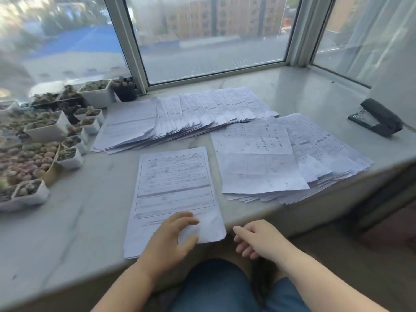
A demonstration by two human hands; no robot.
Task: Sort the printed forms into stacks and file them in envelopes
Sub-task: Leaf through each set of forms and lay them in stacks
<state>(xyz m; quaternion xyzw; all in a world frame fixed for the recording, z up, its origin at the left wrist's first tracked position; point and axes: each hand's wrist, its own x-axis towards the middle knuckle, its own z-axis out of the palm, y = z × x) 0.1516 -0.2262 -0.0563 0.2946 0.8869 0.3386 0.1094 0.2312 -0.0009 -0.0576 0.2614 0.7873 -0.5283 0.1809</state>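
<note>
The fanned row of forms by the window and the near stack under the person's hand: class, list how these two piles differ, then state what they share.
1. The fanned row of forms is spread sideways in overlapping sheets; the near stack is squared up, edges aligned.
2. The fanned row lies by the window, untouched; the near stack sits at the sill's front edge, with the left hand on its lower corner.
3. The fanned row covers more of the sill.

Shared: both are white printed forms lying flat.

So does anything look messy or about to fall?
Yes. The near stack of forms hangs over the sill's front edge, under the left hand. The right pile is crooked, with a loose sheet lying askew on top.
</note>
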